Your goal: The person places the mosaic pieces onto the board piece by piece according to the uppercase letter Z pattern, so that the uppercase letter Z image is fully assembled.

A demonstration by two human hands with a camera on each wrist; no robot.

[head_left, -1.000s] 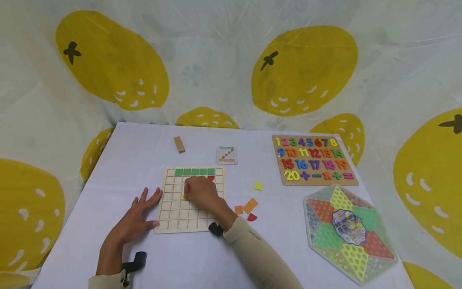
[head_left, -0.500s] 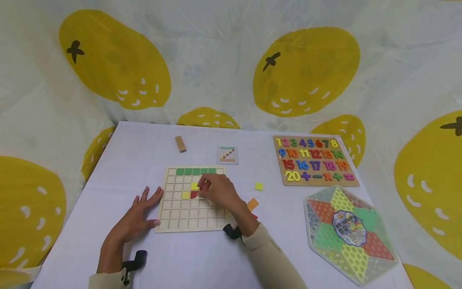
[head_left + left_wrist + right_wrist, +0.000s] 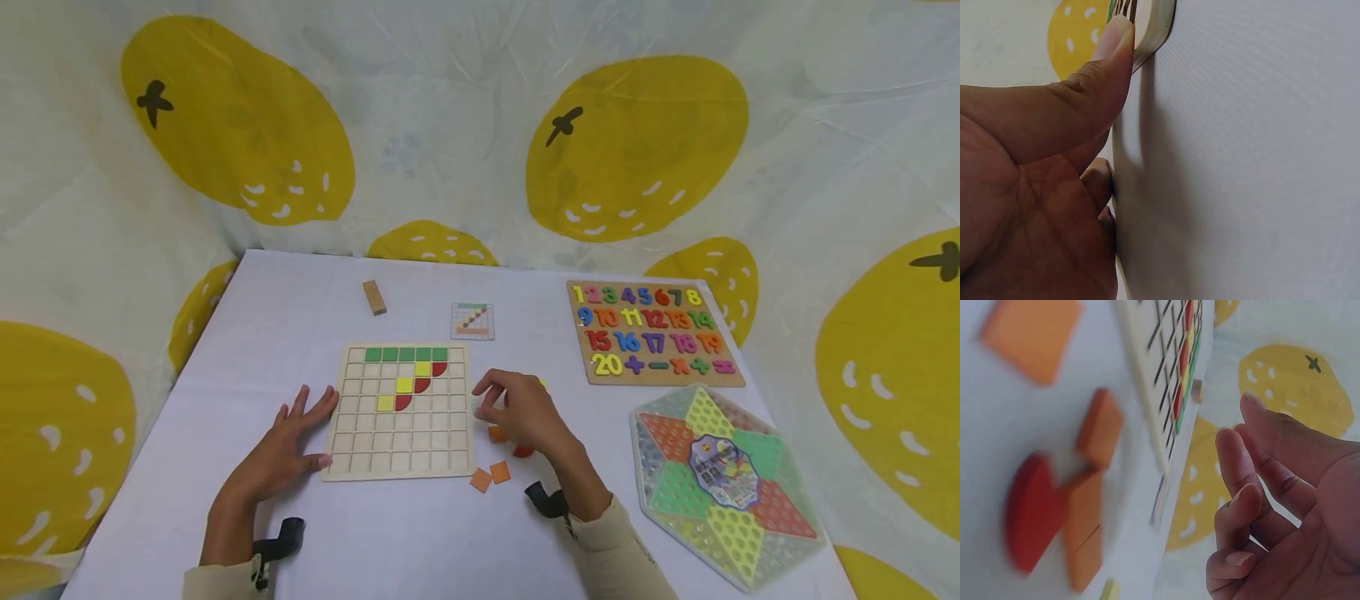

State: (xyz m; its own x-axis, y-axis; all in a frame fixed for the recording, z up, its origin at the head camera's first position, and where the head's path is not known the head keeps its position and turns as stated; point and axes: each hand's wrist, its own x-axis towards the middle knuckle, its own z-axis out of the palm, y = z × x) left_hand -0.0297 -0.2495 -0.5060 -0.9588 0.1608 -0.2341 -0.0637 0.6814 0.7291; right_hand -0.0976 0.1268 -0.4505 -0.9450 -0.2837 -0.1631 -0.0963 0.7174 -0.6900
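A wooden grid board (image 3: 360,450) bears a row of green squares (image 3: 407,355), with yellow squares (image 3: 405,386) and red quarter-circle pieces (image 3: 422,385) stepping diagonally below it. My left hand (image 3: 281,454) lies spread at the board's left side, thumb on its edge; the thumb (image 3: 1107,59) also shows at the board's corner in the left wrist view. Just off the right edge hovers my right hand (image 3: 525,408), fingers loosely bent and holding nothing. Below it lie orange squares (image 3: 497,434) and a loose red quarter-circle piece (image 3: 1035,512); a yellow square (image 3: 542,382) is mostly hidden behind the hand.
Behind the board are a small pattern card (image 3: 472,322) and a wooden block (image 3: 374,297). A number puzzle board (image 3: 652,375) stands at the back right, with a hexagonal Chinese checkers set (image 3: 723,475) in front. Two orange squares (image 3: 481,480) lie by the board's lower right corner.
My right hand has let go of a red quarter-circle piece, now in the middle of the diagonal, and moved right off the board. My left hand has stayed put.
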